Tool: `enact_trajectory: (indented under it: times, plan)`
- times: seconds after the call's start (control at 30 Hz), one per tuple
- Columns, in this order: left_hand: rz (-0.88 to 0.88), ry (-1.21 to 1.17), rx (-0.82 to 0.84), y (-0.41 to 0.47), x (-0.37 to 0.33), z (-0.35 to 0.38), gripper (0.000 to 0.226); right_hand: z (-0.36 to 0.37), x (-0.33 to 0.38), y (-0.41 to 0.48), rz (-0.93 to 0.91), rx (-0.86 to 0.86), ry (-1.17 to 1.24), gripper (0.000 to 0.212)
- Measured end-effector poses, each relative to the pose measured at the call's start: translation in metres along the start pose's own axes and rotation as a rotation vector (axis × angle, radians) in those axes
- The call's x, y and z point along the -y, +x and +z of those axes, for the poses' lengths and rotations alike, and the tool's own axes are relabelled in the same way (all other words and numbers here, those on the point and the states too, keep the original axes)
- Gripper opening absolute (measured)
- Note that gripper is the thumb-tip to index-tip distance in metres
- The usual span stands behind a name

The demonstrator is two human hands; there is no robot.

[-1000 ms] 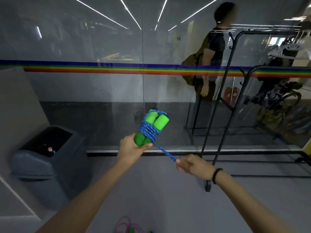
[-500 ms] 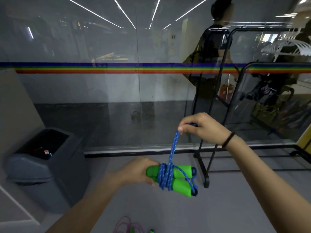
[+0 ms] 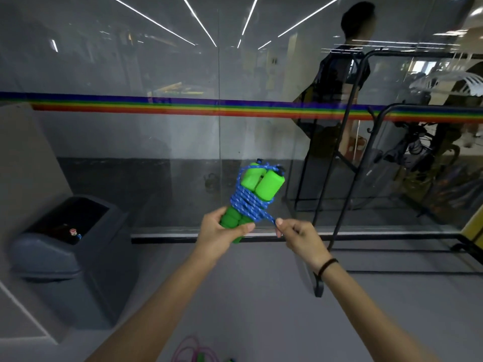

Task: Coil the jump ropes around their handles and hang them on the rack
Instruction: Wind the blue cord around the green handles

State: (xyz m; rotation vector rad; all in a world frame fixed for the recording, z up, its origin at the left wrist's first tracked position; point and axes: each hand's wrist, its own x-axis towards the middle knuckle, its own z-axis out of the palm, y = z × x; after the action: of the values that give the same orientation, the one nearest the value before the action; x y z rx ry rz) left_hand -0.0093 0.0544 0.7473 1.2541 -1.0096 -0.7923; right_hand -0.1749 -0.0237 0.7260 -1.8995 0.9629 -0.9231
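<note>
Two green foam handles [image 3: 262, 185] lie side by side, tilted up to the right, with a blue rope [image 3: 248, 205] wound many times around their middle. My left hand [image 3: 220, 232] grips the lower ends of the handles. My right hand [image 3: 298, 235] pinches the short free end of the blue rope just right of the coil. A black metal rack [image 3: 347, 163] stands to the right, in front of the glass wall. On the floor at the bottom edge lies a pink jump rope [image 3: 192, 351], loose.
A dark grey waste bin [image 3: 65, 259] stands at the left by a pale wall. A glass wall [image 3: 156, 142] with a rainbow stripe runs across ahead, with a person behind it. White hangers [image 3: 452, 83] show at the upper right. Grey floor lies below.
The handles swung from level and low back up to a tilted pose. My right hand came down from above them to beside the coil, and the free rope end is shorter.
</note>
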Motion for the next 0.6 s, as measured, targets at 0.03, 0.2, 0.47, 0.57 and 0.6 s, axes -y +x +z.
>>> enact_trajectory:
  times: [0.03,0.2,0.47,0.57,0.6]
  plan:
    - [-0.031,0.007,-0.053,0.002,0.004,0.0,0.02,0.0,-0.001,-0.002,-0.024,-0.005,-0.086,0.04]
    - [-0.208,0.016,-0.204,0.012,0.019,-0.006,0.022,-0.001,0.007,-0.019,-0.121,0.004,-0.442,0.042]
    - [-0.084,0.182,-0.157,0.003,0.022,0.004,0.023,-0.002,0.025,-0.047,-0.229,-0.202,-0.751,0.047]
    - [0.033,0.275,-0.174,0.001,0.011,0.012,0.025,-0.001,0.036,-0.042,-0.339,-0.333,-0.523,0.021]
    - [0.048,0.292,-0.171,0.0,0.009,0.014,0.027,-0.001,0.04,-0.04,-0.389,-0.359,-0.445,0.018]
